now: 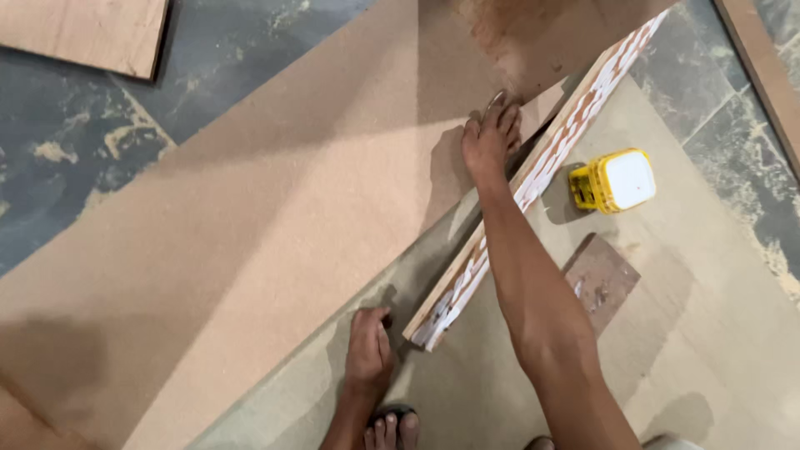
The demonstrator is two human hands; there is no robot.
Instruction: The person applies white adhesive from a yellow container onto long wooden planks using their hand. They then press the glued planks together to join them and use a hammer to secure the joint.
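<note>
Grey stone floor (75, 125) down there, mottled and dusted with pale sawdust. A plywood piece (92, 33) lies top left, a wooden strip (762, 75) runs along the right edge, and light slants across with soft shadows.

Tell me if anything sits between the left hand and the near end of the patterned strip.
Nothing visible does. The left hand rests flat on the brown board, just left of the near end of the patterned strip, with only bare board surface between them. The yellow tape measure lies beyond the strip.
</note>
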